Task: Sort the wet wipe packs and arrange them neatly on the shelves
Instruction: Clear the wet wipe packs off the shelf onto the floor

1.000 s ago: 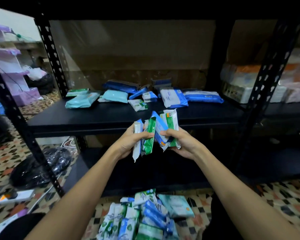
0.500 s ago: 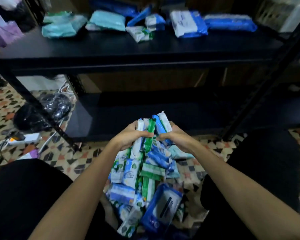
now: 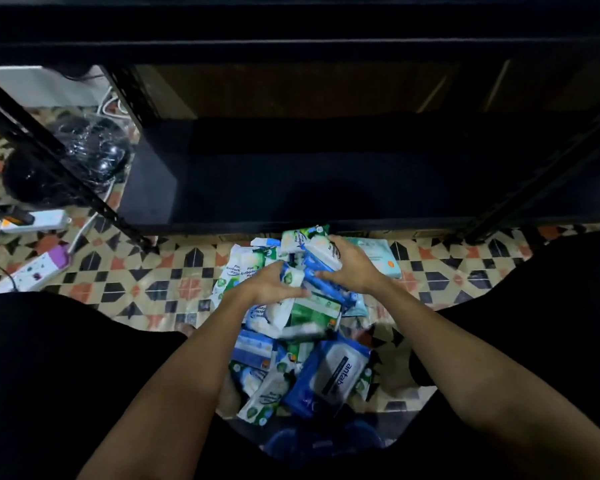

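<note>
Head view: both hands work a heap of wet wipe packs (image 3: 302, 327) on the tiled floor (image 3: 174, 275), just near of the dark lower shelf (image 3: 291, 181). The left hand (image 3: 272, 289) and right hand (image 3: 352, 268) each curl round small packs. Sorting appears underway; next likely needs lifting one kind shelfward. Motion blur hides finger detail.
</note>
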